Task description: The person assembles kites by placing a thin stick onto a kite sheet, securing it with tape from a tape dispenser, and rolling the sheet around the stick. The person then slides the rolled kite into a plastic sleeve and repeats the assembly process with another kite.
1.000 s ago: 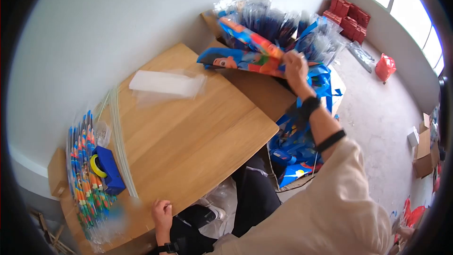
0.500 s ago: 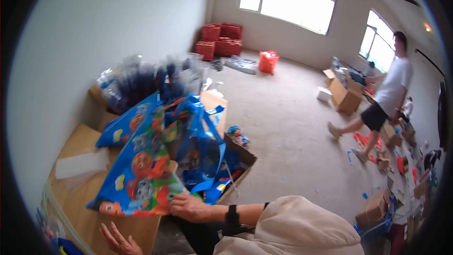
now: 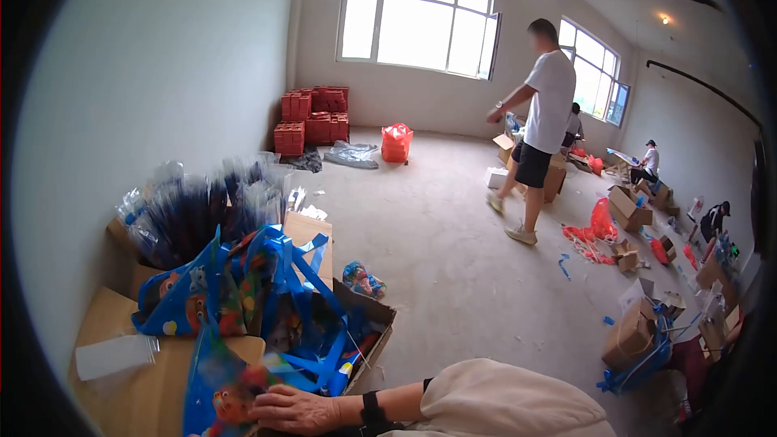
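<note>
Plastic sheets lie on the worktop; bags lie in an open carton to its right; wrapped packets stand in a box behind.

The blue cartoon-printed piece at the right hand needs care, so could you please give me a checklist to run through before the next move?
1. Right hand on the blue cartoon-printed piece: ok.
2. Firm hold: cannot tell; the fingertips' grip is unclear.
3. Whole piece in sight: not ok; the bottom edge of the picture cuts it off.
4. Left hand visible: not ok; it is out of view.
5. Flat white sheet on the light wooden table, apart from the right hand: ok.
6. Shiny blue straps lying neatly: not ok; they criss-cross at the open brown cardboard box.
</note>
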The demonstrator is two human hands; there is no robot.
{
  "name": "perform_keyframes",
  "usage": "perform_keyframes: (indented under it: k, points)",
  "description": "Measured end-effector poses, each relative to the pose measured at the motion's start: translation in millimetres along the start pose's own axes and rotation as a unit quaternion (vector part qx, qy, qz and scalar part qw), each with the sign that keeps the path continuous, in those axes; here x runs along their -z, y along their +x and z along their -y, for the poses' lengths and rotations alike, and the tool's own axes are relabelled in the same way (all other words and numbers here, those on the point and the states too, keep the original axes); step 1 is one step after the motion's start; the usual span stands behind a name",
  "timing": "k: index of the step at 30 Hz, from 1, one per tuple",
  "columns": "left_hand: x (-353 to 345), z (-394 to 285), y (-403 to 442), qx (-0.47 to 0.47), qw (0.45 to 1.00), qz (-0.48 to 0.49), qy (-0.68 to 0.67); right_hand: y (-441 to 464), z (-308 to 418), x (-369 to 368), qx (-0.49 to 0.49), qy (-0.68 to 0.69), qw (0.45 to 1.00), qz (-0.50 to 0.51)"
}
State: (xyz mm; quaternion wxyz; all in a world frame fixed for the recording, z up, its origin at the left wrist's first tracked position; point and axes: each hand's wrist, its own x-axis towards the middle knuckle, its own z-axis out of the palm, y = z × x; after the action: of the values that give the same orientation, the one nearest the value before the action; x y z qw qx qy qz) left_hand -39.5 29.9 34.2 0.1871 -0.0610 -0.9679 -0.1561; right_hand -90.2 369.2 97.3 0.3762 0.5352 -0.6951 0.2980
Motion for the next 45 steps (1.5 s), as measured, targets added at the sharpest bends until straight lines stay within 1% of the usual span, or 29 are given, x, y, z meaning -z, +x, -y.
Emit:
perform_keyframes:
  k: [2,3,4,6,8,9,10,11,12,13,14,16,17,18,19,21,24,26,28,30,32,34,37,38,40,41,42,43,45]
  points:
    - [42,-28,21,0.107,0.949,0.118,-0.272,-10,10,-12,-0.043,0.111,0.984,0.136]
    - [57,-38,25,0.2,0.903,0.135,-0.355,-12,7,-14,-0.097,0.18,0.934,0.293]
    - [77,-47,27,0.298,0.842,0.144,-0.427,-35,1,-37,-0.151,0.281,0.889,0.328]
    - [139,-99,36,0.299,0.842,0.196,-0.405,-41,-3,-49,-0.176,0.333,0.877,0.298]
    - [128,-61,29,0.14,0.897,0.229,-0.351,-40,-19,-64,-0.283,0.378,0.839,0.27]
    - [126,-59,30,0.206,0.907,0.206,-0.304,-14,-31,-50,-0.382,0.38,0.768,0.346]
    - [121,-56,35,0.268,0.91,0.181,-0.258,-32,-43,-76,-0.428,0.418,0.759,0.256]
    - [113,-32,36,0.29,0.934,0.109,-0.179,-65,-71,-123,-0.371,0.379,0.827,0.187]
    - [95,17,29,0.259,0.957,-0.006,-0.128,-51,-76,-120,-0.407,0.415,0.811,0.071]
    - [94,73,20,0.268,0.96,-0.05,-0.059,-38,-88,-106,-0.576,0.431,0.672,0.173]
    - [105,115,19,0.268,0.959,-0.09,0.01,-33,-98,-102,-0.679,0.438,0.58,0.105]
    - [165,175,20,0.292,0.918,-0.215,0.157,-32,-122,-98,-0.711,0.453,0.537,0.021]
    - [202,206,10,0.251,0.909,-0.319,0.093,-52,-150,-103,-0.67,0.574,0.47,-0.026]
    - [234,188,12,0.214,0.887,-0.384,0.139,-72,-173,-111,-0.614,0.68,0.393,-0.074]
    - [267,168,14,0.181,0.856,-0.446,0.189,-64,-171,-109,-0.613,0.681,0.393,-0.075]
    - [305,105,41,0.114,0.816,-0.477,0.308,-42,-165,-87,-0.668,0.445,0.597,0.007]
    - [266,158,45,0.109,0.888,-0.412,0.173,-52,-158,-103,-0.574,0.458,0.674,0.083]
    - [209,181,47,0.101,0.924,-0.31,0.199,-20,-125,-94,-0.609,0.511,0.598,0.102]
    - [141,191,37,0.074,0.95,-0.201,0.225,-4,-107,-88,-0.586,0.544,0.586,0.13]
    - [65,213,8,-0.034,0.984,-0.147,0.096,-3,-92,-92,-0.586,0.544,0.582,0.147]
    - [24,121,0,0.155,0.976,-0.023,0.152,-9,-78,-96,-0.575,0.557,0.571,0.181]
    - [-18,91,-17,0.242,0.967,0.046,0.062,-23,-60,-115,-0.607,0.551,0.532,0.213]
    - [-77,95,-66,0.2,0.979,0.036,0.027,-30,-24,-134,-0.586,0.533,0.55,0.266]
    - [-78,67,-76,0.152,0.984,0.012,0.086,-33,-13,-145,-0.487,0.455,0.692,0.279]
    - [-97,55,-100,0.075,0.983,-0.037,0.163,-30,8,-151,-0.359,0.28,0.848,0.271]
    - [-105,60,-117,0.052,0.979,-0.062,0.186,-26,13,-151,-0.284,0.243,0.893,0.25]
    - [-67,0,-96,0.106,0.991,-0.035,0.068,-23,16,-152,-0.203,0.219,0.929,0.218]
    - [-65,-15,-97,0.121,0.986,-0.045,0.108,-20,21,-154,-0.142,0.165,0.948,0.232]
    - [-61,-29,-101,0.144,0.977,0.019,0.156,-13,22,-166,-0.112,0.157,0.96,0.204]
